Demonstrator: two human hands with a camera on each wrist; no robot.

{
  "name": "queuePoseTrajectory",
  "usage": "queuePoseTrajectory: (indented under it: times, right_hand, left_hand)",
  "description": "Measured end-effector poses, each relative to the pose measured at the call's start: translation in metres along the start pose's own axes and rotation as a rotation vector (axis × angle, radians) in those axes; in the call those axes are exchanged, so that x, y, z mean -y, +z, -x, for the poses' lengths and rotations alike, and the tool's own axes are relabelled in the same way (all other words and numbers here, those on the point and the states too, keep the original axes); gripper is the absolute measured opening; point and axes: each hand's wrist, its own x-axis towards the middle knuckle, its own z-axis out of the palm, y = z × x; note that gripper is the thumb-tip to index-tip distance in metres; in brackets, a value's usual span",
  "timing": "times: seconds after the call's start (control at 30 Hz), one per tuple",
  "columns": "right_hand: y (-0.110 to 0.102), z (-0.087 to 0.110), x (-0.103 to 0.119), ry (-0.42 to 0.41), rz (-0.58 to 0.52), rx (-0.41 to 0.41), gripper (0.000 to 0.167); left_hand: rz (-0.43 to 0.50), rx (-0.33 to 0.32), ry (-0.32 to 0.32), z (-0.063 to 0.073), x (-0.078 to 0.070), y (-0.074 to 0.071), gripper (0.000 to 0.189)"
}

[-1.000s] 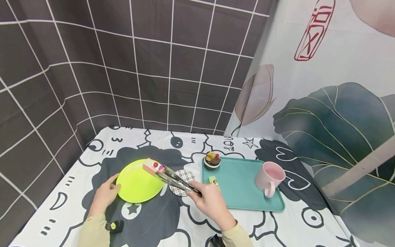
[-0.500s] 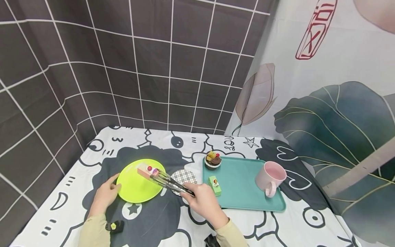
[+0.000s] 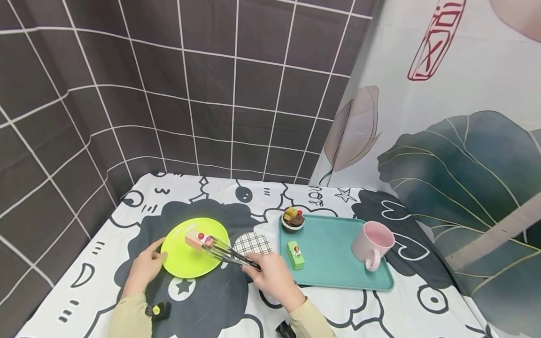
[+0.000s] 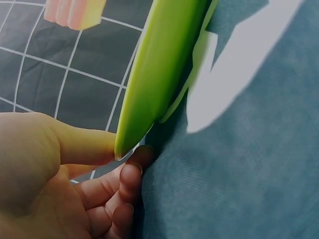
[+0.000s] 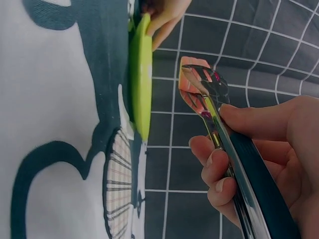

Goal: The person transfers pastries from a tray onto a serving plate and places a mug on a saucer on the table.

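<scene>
A lime-green plate (image 3: 179,260) lies on the left side of the cloth. At its left rim my left hand (image 3: 144,268) pinches it, thumb on top and fingers underneath, as the left wrist view shows. My right hand (image 3: 275,280) grips metal tongs (image 3: 231,255) with dark handles. Between the slotted tong heads is a pink slice of toy cake (image 3: 195,239) with a red berry on top. In the right wrist view the cake slice (image 5: 188,74) hangs above the plate (image 5: 143,84), apart from it.
A teal tray (image 3: 334,274) at right bears a chocolate cupcake (image 3: 292,220), a green cake slice (image 3: 296,256) and a pink mug (image 3: 372,244). A round checked coaster (image 3: 252,241) lies between plate and tray. Grid-patterned curtain (image 3: 203,94) stands behind the table.
My right hand has moved left with the tongs, bringing the pink cake slice from the plate's upper right to over its middle. The green slice is now uncovered. My left hand stays at the rim.
</scene>
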Motion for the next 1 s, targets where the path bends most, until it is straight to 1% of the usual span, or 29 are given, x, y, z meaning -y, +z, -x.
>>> queuePoseTrajectory:
  times: [0.3, 0.53, 0.7, 1.0]
  right_hand:
    - [0.007, -0.001, 0.001, 0.003, 0.016, 0.06, 0.016]
    - [0.014, 0.0, 0.0, -0.011, 0.025, 0.063, 0.017]
    - [0.019, 0.0, 0.001, -0.016, 0.021, 0.084, 0.017]
    - [0.022, 0.0, 0.003, -0.011, 0.028, 0.097, 0.014]
  left_hand:
    - [-0.007, -0.006, 0.003, -0.001, 0.0, 0.0, 0.053]
    - [-0.005, -0.007, 0.004, 0.001, 0.0, 0.0, 0.053]
    - [0.0, -0.007, 0.001, 0.002, -0.001, 0.0, 0.053]
    - [0.0, -0.014, 0.002, 0.002, -0.001, 0.0, 0.053]
